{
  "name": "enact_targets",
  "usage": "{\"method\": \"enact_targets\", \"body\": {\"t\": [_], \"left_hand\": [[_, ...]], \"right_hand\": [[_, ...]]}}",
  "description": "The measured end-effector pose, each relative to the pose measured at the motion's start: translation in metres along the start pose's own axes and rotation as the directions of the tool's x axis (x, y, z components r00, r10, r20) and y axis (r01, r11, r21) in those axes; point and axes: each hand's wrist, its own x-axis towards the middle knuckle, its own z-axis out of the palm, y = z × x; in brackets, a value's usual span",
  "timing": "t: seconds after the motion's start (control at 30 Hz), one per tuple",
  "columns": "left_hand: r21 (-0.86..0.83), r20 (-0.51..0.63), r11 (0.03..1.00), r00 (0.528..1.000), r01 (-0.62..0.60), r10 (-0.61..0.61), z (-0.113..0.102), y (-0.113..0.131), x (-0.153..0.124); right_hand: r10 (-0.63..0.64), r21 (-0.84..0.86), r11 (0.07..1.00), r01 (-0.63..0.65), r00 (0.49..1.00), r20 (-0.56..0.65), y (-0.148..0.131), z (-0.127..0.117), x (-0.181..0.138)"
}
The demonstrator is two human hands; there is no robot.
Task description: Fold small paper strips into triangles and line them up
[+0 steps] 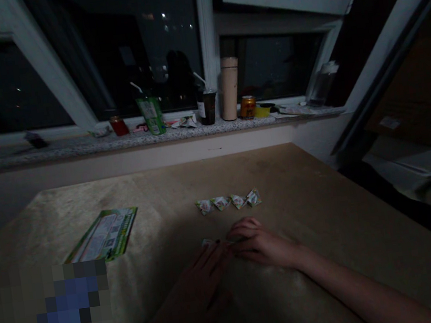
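Both my hands rest on a tan table (pixel 303 197) in dim light. My left hand (pixel 203 279) lies with fingers stretched forward, its fingertips on a small folded paper piece (pixel 210 242). My right hand (pixel 256 243) has its fingers curled and pinched at the same paper piece. Just beyond the hands, several small folded paper triangles (pixel 229 202) lie in a row.
A green printed leaflet (pixel 104 234) lies at the left of the table. On the windowsill (pixel 20 154) stand a red can (pixel 118 126), a green carton (pixel 151 115), a dark cup (pixel 207 107), a tall beige bottle (pixel 230 88) and an orange can (pixel 247 107). Papers lie at right.
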Motion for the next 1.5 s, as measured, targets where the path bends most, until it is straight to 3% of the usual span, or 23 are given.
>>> {"method": "enact_targets", "body": {"t": [0.23,0.4,0.6,1.23,1.5], "left_hand": [[-0.109,0.118,0.994,0.993,0.009,0.004,0.001,-0.002,-0.002],[-0.107,0.126,0.994,0.991,-0.023,0.036,-0.003,-0.002,-0.001],[-0.085,0.078,0.995,0.996,-0.043,0.050,-0.005,0.000,0.002],[-0.052,0.118,0.997,0.991,-0.063,0.068,-0.003,0.002,0.002],[-0.030,0.130,0.999,0.991,-0.025,0.028,-0.004,0.005,0.005]], "right_hand": [[0.170,0.124,0.981,-0.152,0.975,-0.143,0.006,0.011,0.003],[0.352,0.158,0.928,-0.338,0.933,-0.075,0.006,0.011,0.009],[0.448,0.178,0.881,-0.439,0.894,-0.011,0.006,0.009,0.015],[0.474,0.156,0.873,-0.462,0.879,-0.051,0.012,0.014,0.017],[0.469,0.188,0.864,-0.466,0.883,0.036,0.017,0.011,0.019]]}}
